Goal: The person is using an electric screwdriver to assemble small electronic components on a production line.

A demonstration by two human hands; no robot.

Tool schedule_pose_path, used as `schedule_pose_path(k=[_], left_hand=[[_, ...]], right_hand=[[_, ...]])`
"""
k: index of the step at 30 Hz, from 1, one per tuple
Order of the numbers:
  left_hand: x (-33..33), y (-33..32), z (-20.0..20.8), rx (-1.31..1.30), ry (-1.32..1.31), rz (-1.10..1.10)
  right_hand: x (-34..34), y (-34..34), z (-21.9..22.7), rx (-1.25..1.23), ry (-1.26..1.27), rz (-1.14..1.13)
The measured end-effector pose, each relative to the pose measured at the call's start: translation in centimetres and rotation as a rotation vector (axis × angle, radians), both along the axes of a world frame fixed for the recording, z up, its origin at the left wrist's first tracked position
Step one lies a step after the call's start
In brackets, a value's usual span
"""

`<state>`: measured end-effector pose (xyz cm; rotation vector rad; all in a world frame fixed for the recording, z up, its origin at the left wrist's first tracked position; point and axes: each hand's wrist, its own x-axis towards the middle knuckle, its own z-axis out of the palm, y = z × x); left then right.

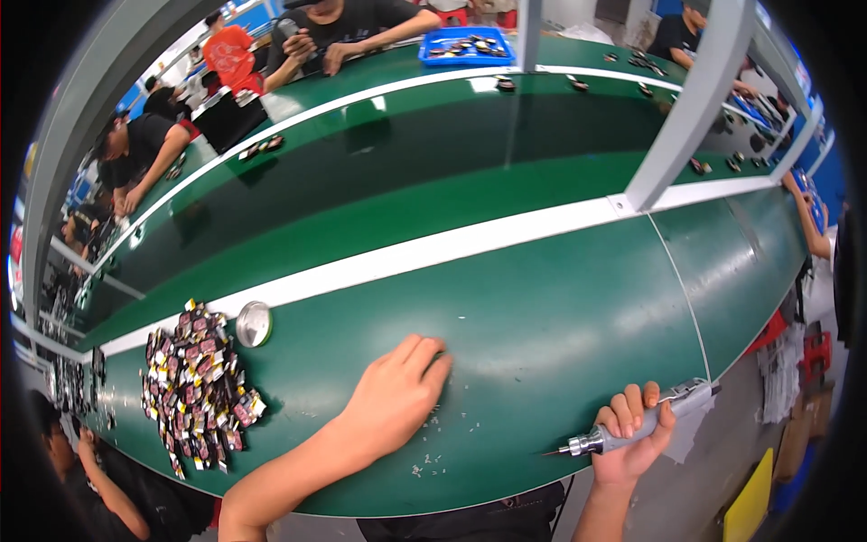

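Observation:
My left hand [397, 390] is low over the green worktop [542, 307], its fingers curled together. Whatever is under its fingertips, if anything, is hidden. Small whitish bits [432, 461] lie scattered close by it. My right hand [632, 434] is wrapped round a grey and silver electric screwdriver [589, 443] at the front edge of the worktop, its thin bit pointing left. To the left of my left hand is a large heap of small black parts [194, 388] with white and yellow pieces. A shallow round metal dish [254, 323] sits beside the heap.
Beyond a white rail [433, 248] runs a dark green conveyor belt [388, 154] carrying a few small parts. A grey post [695, 108] rises from the rail at right. Across the belt stands a blue tray [465, 47] of parts. Several people work around the line.

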<state>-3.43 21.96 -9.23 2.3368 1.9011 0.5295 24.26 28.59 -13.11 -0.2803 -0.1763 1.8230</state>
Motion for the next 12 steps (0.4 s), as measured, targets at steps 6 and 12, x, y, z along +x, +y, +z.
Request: schedule_pose_path(k=[6,12], left_hand=[[0.7,1.4,0.5,0.060,-0.018,0.010],[1.4,1.7,0.8,0.150,0.240,-0.055]], right_hand=[[0.5,1.4,0.4,0.015,0.002,0.026],[0.6,2.5,0.1,0.027,0.026,0.163]])
